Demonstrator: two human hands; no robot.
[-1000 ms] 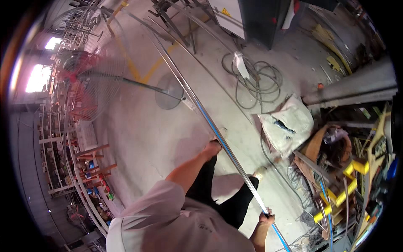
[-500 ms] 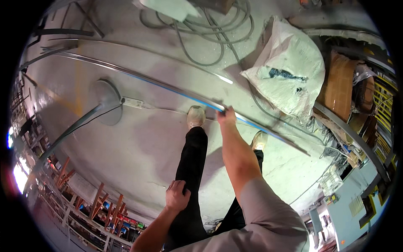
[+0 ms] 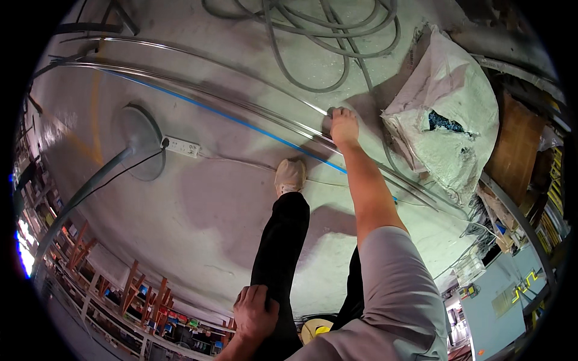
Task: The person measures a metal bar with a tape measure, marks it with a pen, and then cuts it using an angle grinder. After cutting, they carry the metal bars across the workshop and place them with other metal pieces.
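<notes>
Metal rods [image 3: 241,71], bright and slender, slanted across the floor [image 3: 217,240] beside a blue strip [image 3: 241,123]. The left hand [image 3: 256,311] rested on the black trouser leg [image 3: 282,240], fingers bent, how tightly unclear. The right hand [image 3: 345,127] was at the uppermost rod's end, fingers curled, grip indiscernible. Farther right lay a white sack [image 3: 448,105].

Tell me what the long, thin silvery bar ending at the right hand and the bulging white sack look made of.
Long, thin silvery bar: probably metal, smooth and polished, given its bright glare.
Bulging white sack: likely woven plastic with a dull finish, judging by its stiff creases; cloth is possible too.
</notes>
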